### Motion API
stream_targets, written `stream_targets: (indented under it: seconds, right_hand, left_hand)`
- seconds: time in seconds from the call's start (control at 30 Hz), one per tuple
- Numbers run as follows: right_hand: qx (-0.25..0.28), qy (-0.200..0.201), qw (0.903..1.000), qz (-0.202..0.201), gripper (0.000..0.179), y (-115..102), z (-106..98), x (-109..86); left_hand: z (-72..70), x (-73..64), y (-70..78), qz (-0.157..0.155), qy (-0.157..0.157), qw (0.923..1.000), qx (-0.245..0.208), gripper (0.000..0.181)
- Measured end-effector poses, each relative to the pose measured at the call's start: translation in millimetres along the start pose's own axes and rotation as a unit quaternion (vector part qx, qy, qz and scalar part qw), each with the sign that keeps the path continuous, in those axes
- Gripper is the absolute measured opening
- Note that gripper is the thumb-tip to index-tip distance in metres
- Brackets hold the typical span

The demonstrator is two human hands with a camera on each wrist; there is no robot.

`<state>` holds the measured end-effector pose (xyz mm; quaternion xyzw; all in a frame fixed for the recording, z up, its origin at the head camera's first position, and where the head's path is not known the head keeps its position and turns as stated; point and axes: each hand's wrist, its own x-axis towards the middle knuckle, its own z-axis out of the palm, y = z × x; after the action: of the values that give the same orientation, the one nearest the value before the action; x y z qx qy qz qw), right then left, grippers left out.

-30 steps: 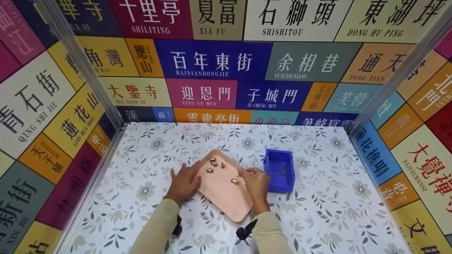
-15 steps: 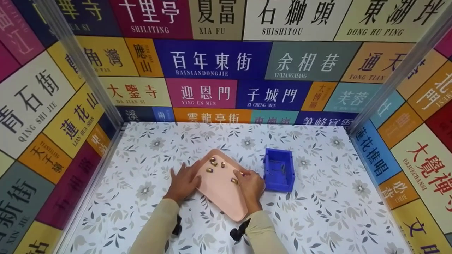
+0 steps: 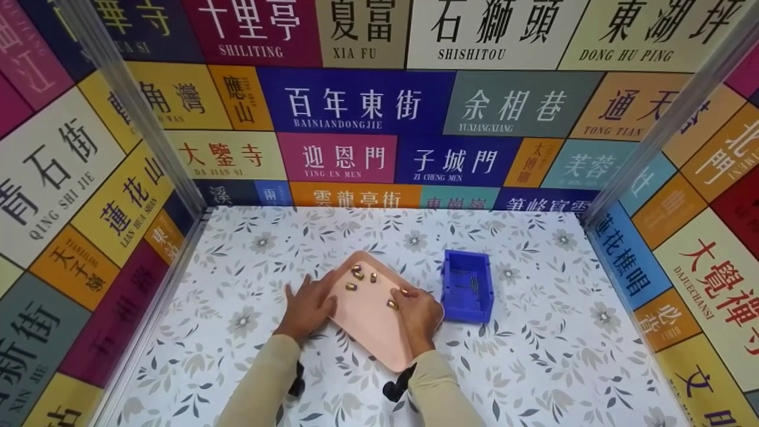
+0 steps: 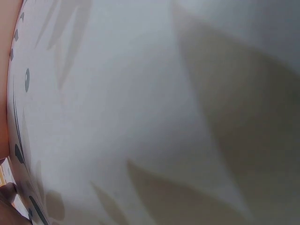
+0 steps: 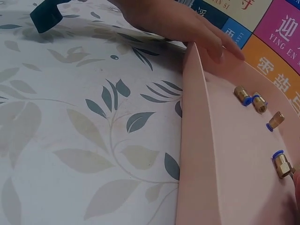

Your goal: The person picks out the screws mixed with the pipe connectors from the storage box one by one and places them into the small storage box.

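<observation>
A pink tray [image 3: 379, 332] lies slanted on the table, with several brass push-in fittings [image 3: 351, 287] with blue collars at its far end. My left hand [image 3: 306, 305] holds the tray's left rim; in the right wrist view its thumb reaches over the wall. My right hand [image 3: 421, 314] is over the tray's right side, thumb and index finger pinching a small brass fitting [image 3: 404, 292]. Just below those fingertips another brass fitting [image 3: 392, 304] lies on the tray floor. In the right wrist view one blue-collared fitting [image 5: 282, 164] sits right beside a fingertip at the edge.
A blue bin [image 3: 467, 286] with several thin metal pieces stands right of the tray, close to my right hand. Flower-patterned covering [image 3: 533, 356] lies over the table. Walls of coloured sign panels [image 3: 356, 101] enclose the back and sides.
My right hand has moved slightly left from the tray's right edge to farther over the tray, a fitting now showing at its fingertips. The left hand has stayed on the rim.
</observation>
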<state>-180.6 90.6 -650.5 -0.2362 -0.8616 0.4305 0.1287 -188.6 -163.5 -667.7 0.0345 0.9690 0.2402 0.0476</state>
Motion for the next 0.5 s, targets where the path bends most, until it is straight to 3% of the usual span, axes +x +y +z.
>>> stream_targets:
  seconds: [0.5]
  right_hand:
    - [0.0,0.009,0.9999,-0.005,0.026,4.8,6.9,1.6]
  left_hand:
    - [1.2,0.0,1.3,0.005,0.005,1.0,0.0,0.064]
